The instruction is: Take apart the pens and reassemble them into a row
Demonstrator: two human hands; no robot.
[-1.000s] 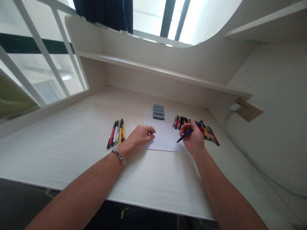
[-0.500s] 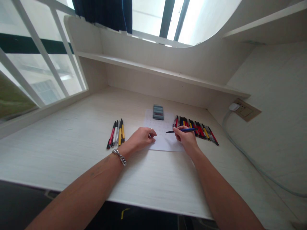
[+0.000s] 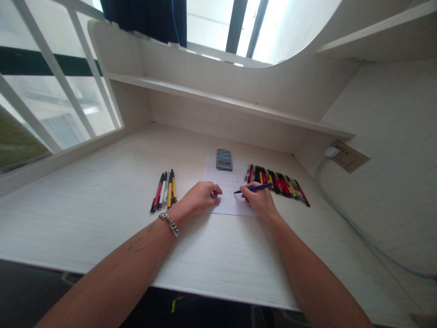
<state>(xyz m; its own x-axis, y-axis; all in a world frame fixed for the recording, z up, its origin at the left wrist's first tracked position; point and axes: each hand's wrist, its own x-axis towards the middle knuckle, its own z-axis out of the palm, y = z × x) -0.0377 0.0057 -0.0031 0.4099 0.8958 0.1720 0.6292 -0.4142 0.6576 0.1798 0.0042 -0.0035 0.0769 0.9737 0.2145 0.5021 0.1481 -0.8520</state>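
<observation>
A blue pen (image 3: 262, 187) with a dark tip is pinched in my right hand (image 3: 260, 198), slanting so that its tip points left, at or just above the white paper (image 3: 235, 207). Faint marks show on the sheet, though I cannot read them. My left hand (image 3: 201, 197), with a ring and a chain bracelet, rests on the paper's left part, fingers loosely curled and a gap between thumb and forefinger. I see nothing held in it. A small grey-blue card-like block (image 3: 224, 159), its face blurred, lies on the paper's far edge.
Left of my left hand lie several pens (image 3: 164, 190) in red, white and yellow. A long row of pens (image 3: 280, 183) lies beyond my right hand. A cable (image 3: 336, 205) runs from a wall socket (image 3: 350, 156) at right. A low shelf (image 3: 218, 100) spans the back.
My right hand has shifted slightly left and down, and the pen's tip has dropped toward the paper with the pen more tilted. My left hand stays in place.
</observation>
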